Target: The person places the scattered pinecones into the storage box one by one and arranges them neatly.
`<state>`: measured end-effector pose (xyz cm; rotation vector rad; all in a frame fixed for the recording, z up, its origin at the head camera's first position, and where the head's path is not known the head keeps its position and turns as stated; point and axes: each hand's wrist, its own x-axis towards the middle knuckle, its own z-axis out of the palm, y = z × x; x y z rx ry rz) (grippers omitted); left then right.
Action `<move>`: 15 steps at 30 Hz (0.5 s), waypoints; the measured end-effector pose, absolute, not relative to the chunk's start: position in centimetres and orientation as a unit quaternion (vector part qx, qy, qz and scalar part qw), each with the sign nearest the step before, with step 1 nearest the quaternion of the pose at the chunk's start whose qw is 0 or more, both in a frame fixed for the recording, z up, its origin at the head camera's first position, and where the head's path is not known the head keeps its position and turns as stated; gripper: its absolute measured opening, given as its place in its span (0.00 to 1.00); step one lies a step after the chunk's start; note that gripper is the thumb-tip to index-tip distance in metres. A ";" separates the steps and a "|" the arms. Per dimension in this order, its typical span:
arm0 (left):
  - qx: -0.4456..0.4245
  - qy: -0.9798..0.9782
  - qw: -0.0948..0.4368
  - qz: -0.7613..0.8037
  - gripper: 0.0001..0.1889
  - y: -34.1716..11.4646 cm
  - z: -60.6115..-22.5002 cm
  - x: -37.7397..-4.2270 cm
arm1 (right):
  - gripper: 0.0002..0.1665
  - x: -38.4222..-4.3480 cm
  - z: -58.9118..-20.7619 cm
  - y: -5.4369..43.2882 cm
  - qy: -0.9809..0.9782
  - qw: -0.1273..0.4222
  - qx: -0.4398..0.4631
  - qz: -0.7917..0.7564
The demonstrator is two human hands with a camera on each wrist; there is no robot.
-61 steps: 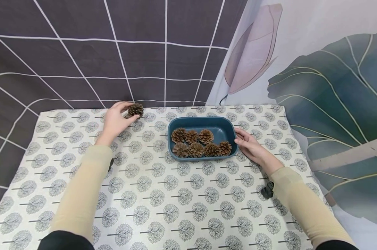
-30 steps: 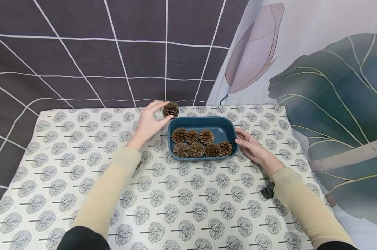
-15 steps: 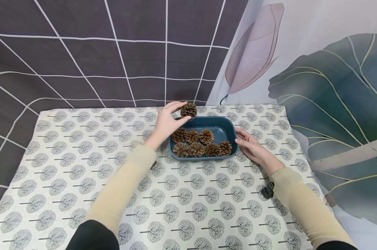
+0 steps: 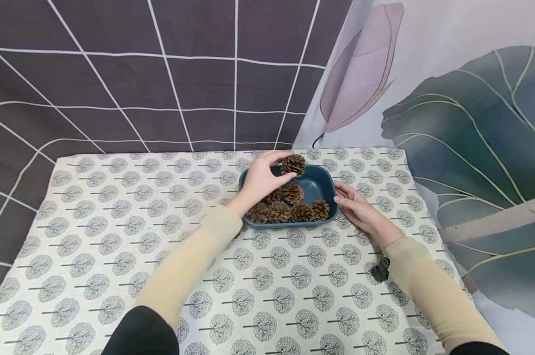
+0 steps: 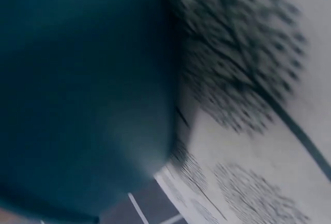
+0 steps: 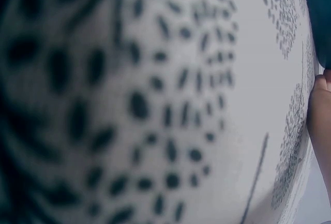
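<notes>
In the head view my left hand pinches a brown pine cone between thumb and fingers, above the far part of a dark teal rectangular tub. Several more pine cones lie inside the tub, mostly along its near and left sides; my left hand partly covers some. My right hand rests against the tub's right end, fingers and thumb at the outer wall and rim. The left wrist view is filled by the blurred teal tub wall. At the right wrist view's edge, fingers touch the tub.
A white tablecloth printed with grey trees covers the table. A dark curtain with white grid lines hangs behind. On the right is a leaf-patterned curtain. A small black device is at the right wrist.
My left hand has carried the pine cone rightward from the table's far left to above the tub. My right hand and the tub have stayed in place.
</notes>
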<state>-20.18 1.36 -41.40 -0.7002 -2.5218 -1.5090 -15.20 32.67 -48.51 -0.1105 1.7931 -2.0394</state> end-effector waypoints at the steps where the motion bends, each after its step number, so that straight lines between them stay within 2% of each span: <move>1: -0.237 -0.833 0.058 -0.498 0.28 1.7 -41.4 -20.1 | 0.41 -15.2 -48.5 32.6 0.644 0.210 -0.040 -0.735; 10: -0.250 -0.841 0.030 -0.479 0.27 4.2 -41.8 -19.7 | 0.31 -15.1 -48.4 32.5 0.623 0.207 -0.045 -0.753; 15: -0.258 -0.851 0.012 -0.458 0.27 5.3 -42.1 -19.5 | 0.33 -15.0 -48.3 32.5 0.627 0.210 -0.045 -0.749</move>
